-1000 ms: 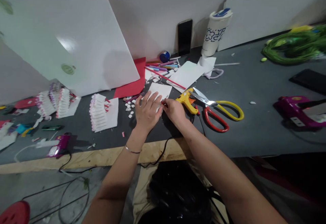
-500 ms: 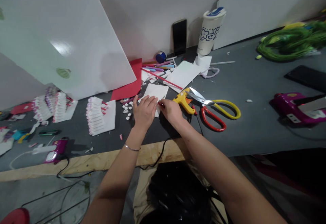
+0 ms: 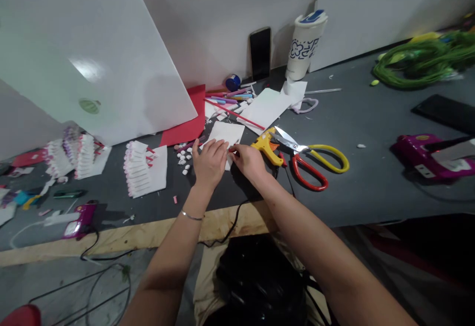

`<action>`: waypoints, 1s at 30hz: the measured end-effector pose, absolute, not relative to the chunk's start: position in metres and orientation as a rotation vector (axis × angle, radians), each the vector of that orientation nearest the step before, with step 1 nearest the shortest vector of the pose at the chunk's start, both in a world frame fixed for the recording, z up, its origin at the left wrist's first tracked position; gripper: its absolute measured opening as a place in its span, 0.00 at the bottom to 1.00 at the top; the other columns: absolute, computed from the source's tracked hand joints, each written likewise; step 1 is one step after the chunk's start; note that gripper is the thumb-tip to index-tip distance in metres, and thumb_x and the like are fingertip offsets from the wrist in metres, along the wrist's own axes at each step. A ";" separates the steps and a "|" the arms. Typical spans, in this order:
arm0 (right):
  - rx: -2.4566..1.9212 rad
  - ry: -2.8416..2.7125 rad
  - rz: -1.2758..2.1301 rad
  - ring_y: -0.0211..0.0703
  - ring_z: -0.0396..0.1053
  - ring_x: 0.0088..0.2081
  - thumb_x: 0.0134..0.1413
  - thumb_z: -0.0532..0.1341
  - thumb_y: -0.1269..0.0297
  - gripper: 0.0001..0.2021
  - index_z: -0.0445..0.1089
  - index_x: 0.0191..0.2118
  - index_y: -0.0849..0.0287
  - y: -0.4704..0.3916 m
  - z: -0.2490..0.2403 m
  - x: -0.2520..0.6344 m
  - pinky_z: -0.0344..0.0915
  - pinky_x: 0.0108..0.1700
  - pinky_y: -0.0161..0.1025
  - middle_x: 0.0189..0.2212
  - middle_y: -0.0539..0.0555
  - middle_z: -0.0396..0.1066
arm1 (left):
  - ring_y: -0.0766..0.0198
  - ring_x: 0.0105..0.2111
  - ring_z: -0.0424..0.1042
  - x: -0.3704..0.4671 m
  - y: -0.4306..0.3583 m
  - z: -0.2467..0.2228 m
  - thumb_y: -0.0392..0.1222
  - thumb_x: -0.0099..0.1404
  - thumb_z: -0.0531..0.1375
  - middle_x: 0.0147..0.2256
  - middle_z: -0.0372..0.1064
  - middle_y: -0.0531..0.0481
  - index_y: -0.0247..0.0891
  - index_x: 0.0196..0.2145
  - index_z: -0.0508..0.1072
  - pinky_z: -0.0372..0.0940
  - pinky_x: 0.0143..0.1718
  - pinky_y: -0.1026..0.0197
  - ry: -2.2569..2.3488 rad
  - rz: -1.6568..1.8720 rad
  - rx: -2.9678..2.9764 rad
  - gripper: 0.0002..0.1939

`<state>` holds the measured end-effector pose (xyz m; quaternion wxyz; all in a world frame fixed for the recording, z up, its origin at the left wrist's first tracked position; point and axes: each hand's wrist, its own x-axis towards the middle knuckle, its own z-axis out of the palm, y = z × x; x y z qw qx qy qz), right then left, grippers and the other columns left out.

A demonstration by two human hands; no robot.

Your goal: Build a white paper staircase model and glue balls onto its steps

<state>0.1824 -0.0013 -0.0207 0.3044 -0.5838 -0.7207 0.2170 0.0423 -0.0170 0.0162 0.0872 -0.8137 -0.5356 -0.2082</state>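
My left hand [image 3: 210, 164] lies palm down with its fingers stretched over a small white card [image 3: 227, 132]. Beside it, my right hand [image 3: 248, 160] pinches a small red piece [image 3: 232, 151] at the card's right side; its exact shape is mostly hidden by the fingers. Several small white lumps [image 3: 184, 159] sit just left of my left hand. Close to my right hand are a yellow glue gun [image 3: 266, 146] and large scissors [image 3: 297, 149] with one red and one yellow handle, blades pointing up and left.
Fan-like rows of white pieces on cards [image 3: 138, 170] lie to the left. Behind are a red sheet [image 3: 191, 124], pens [image 3: 233, 96], a phone [image 3: 260, 54] and a tumbler [image 3: 305, 44]. Purple power strips [image 3: 426, 155] and green cord [image 3: 411, 64] are at the sides.
The whole view has shifted very slightly. Both hands keep nearly the same place over the card, with the right fingers still pinched on the red piece.
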 end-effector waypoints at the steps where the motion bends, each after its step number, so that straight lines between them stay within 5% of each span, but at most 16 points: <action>1: -1.528 -1.911 0.581 0.47 0.76 0.38 0.60 0.60 0.65 0.09 0.75 0.44 0.58 -0.002 -0.021 0.185 0.65 0.40 0.37 0.36 0.58 0.79 | 0.53 0.55 0.69 0.042 -0.017 0.016 0.40 0.70 0.53 0.51 0.75 0.48 0.47 0.52 0.73 0.41 0.67 0.38 -1.596 -0.616 -2.420 0.16; 11: -1.558 -1.873 0.531 0.45 0.73 0.32 0.54 0.54 0.74 0.12 0.74 0.39 0.61 -0.004 -0.013 0.209 0.64 0.36 0.36 0.33 0.57 0.78 | 0.50 0.63 0.59 0.038 -0.040 0.026 0.39 0.66 0.56 0.59 0.67 0.43 0.45 0.57 0.68 0.39 0.67 0.38 -1.529 -0.680 -2.320 0.22; 18: -1.540 -1.930 0.506 0.47 0.74 0.34 0.52 0.54 0.75 0.13 0.76 0.35 0.58 -0.008 -0.015 0.206 0.65 0.37 0.38 0.31 0.56 0.78 | 0.53 0.47 0.72 0.018 -0.077 0.008 0.35 0.66 0.54 0.42 0.76 0.42 0.40 0.42 0.74 0.63 0.53 0.49 -1.682 -0.614 -2.291 0.11; 24: -1.465 -2.007 0.520 0.46 0.75 0.36 0.50 0.53 0.77 0.15 0.76 0.31 0.55 -0.014 -0.019 0.206 0.65 0.39 0.37 0.32 0.53 0.79 | 0.50 0.53 0.68 0.018 -0.072 -0.009 0.33 0.66 0.54 0.49 0.72 0.38 0.35 0.51 0.70 0.64 0.53 0.50 -1.778 -0.478 -2.387 0.17; 30: -1.516 -1.987 0.459 0.46 0.74 0.33 0.49 0.53 0.76 0.13 0.73 0.28 0.56 -0.013 -0.019 0.204 0.65 0.37 0.37 0.28 0.53 0.77 | 0.55 0.43 0.72 0.013 -0.066 -0.010 0.33 0.67 0.55 0.39 0.74 0.43 0.37 0.40 0.72 0.68 0.46 0.53 -1.912 -0.731 -2.365 0.08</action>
